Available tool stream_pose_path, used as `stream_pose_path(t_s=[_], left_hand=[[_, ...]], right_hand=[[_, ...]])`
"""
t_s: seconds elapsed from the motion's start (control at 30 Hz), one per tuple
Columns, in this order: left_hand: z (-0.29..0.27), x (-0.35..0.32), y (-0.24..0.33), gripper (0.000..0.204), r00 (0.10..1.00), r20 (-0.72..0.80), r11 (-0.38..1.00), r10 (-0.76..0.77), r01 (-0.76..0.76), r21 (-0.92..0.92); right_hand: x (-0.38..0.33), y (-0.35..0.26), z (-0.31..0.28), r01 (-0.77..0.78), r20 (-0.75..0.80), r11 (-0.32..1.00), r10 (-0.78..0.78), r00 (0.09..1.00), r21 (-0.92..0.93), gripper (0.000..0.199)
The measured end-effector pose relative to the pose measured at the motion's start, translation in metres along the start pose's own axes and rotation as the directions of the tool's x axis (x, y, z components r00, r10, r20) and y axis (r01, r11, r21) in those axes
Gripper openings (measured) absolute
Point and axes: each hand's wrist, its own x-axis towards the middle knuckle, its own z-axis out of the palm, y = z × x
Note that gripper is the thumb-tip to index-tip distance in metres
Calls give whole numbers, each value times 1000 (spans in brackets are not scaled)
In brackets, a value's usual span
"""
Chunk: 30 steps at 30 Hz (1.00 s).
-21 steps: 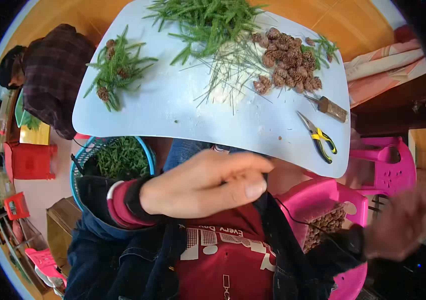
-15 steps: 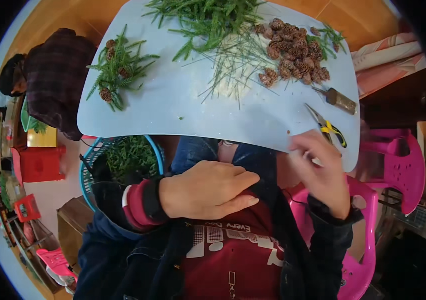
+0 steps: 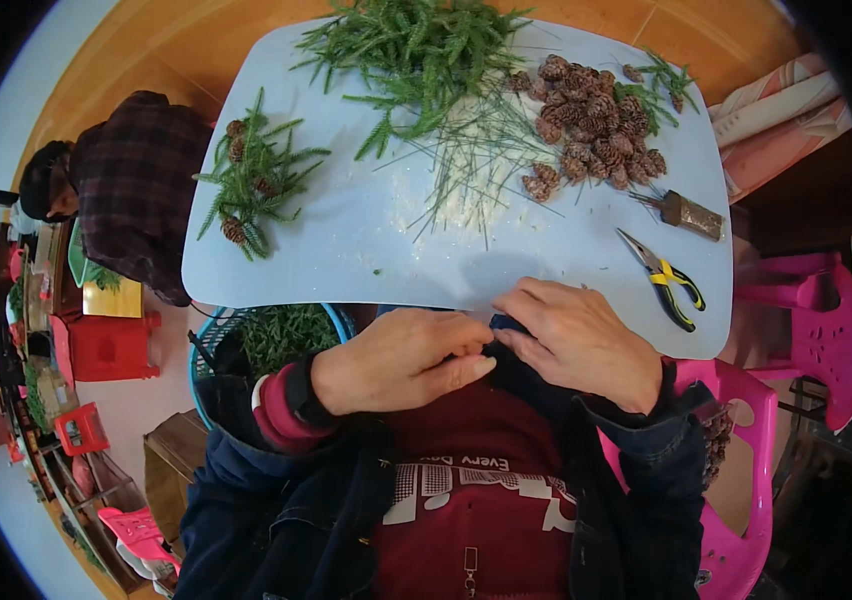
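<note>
Over my lap at the table's near edge, my left hand (image 3: 401, 362) is closed, its thumb against curled fingers. Facing it, my right hand (image 3: 586, 345) is also closed, fingertips pinched close to the left ones. Whatever lies between the fingertips is too small or hidden to name. Just beyond the right hand lie open-jawed pliers (image 3: 661, 275) with yellow and black handles. Behind them is a brown block-shaped piece (image 3: 691, 215) with thin dark prongs. Thin green wire stems (image 3: 471, 155) are scattered mid-table, beside a heap of pine cones (image 3: 596, 120).
The pale blue table (image 3: 331, 265) bears a pile of green pine sprigs (image 3: 416, 55) and, at left, a sprig with cones (image 3: 256, 180). A blue basket (image 3: 201, 350) of greenery stands below. Pink chairs (image 3: 761, 430) stand at right; a person in plaid (image 3: 141, 190) is at left.
My right hand has moved left and down from the table edge to meet the left hand, its fingers now pinched. The whole view has shifted slightly.
</note>
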Motion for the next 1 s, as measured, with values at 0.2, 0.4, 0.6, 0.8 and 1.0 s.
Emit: stream_pose_path(t_s=[0.2,0.4,0.6,0.8,1.0], left_hand=[[-34,18,-6,28,991,-68,993,-117,117,-6],[-82,47,-37,24,854,-504,940,-127,265,213],[-107,91,-82,25,819,-568,703,83,356,616],[-121,96,-101,29,820,-548,613,166,350,709],[-125,74,-63,34,665,-675,948,-319,224,-227]], right_hand=[[0,4,-9,0,-34,1000,-1,999,-23,21],[3,3,-10,43,-66,999,-43,997,-4,19],[2,-2,-3,94,-69,995,-93,993,17,15],[-7,-1,2,92,-84,994,-87,993,58,14],[-6,3,8,104,-120,992,-95,988,69,15]])
